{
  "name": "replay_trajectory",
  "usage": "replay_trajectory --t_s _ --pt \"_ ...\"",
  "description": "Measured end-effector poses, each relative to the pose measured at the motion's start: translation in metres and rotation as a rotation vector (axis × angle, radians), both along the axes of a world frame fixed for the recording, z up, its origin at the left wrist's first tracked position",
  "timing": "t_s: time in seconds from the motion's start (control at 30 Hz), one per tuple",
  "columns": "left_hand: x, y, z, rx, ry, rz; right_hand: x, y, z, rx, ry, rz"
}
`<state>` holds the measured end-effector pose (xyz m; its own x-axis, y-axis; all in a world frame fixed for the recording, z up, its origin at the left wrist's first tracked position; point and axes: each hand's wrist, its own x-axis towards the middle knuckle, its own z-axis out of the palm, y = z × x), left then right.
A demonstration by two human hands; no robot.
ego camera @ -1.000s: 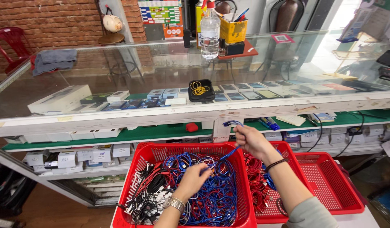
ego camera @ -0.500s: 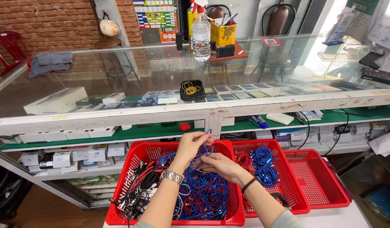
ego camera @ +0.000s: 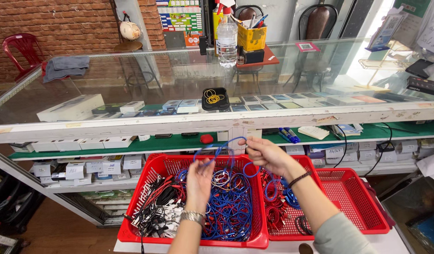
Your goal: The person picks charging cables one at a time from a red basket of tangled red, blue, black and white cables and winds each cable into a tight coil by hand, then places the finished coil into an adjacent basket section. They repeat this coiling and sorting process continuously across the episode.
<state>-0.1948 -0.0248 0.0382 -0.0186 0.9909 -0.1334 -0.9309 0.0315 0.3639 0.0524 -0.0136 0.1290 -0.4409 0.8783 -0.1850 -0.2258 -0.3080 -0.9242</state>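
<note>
My left hand (ego camera: 198, 184) and my right hand (ego camera: 267, 153) hold one blue cable (ego camera: 220, 149) between them, lifted in a loop above a red basket (ego camera: 151, 171). That basket is full of blue, black, white and red cables. The left hand, with a metal watch on its wrist, pinches the cable low over the blue pile. Higher and to the right, the right hand pinches the cable's other part near the counter edge.
Two more red baskets (ego camera: 353, 190) stand to the right, one holding coiled blue and red cables. A glass display counter (ego camera: 179, 124) with small boxes runs across in front. A water bottle (ego camera: 226, 35) and a yellow pen holder (ego camera: 252, 36) stand on top.
Both hands have risen out of the basket and moved apart, drawing a blue cable up into a loop. The view has shifted slightly.
</note>
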Motion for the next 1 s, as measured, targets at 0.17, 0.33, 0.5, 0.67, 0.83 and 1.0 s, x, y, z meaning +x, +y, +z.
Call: replay_trajectory --t_s 0.17,0.33,0.5,0.67,0.83,1.0 --pt "0.036 -0.039 -0.01 -0.414 0.171 -0.496 -0.026 -0.025 0.0 -0.041 -0.112 0.055" --pt "0.044 -0.049 0.02 -0.048 1.512 -0.539 -0.027 -0.036 0.019 0.043 -0.337 0.1" --pt "0.028 -0.016 0.035 0.497 1.505 0.103 -0.017 -0.027 0.027 0.156 -0.439 0.066" --pt "0.023 -0.007 0.029 0.532 1.899 -0.09 -0.014 -0.008 0.008 0.224 -0.552 -0.071" --pt "0.009 -0.01 0.023 0.863 2.221 0.355 0.002 0.026 0.002 0.047 -0.717 -0.167" --pt "-0.011 -0.012 0.008 0.621 2.487 0.038 0.028 0.051 0.026 0.032 -0.286 -0.295"
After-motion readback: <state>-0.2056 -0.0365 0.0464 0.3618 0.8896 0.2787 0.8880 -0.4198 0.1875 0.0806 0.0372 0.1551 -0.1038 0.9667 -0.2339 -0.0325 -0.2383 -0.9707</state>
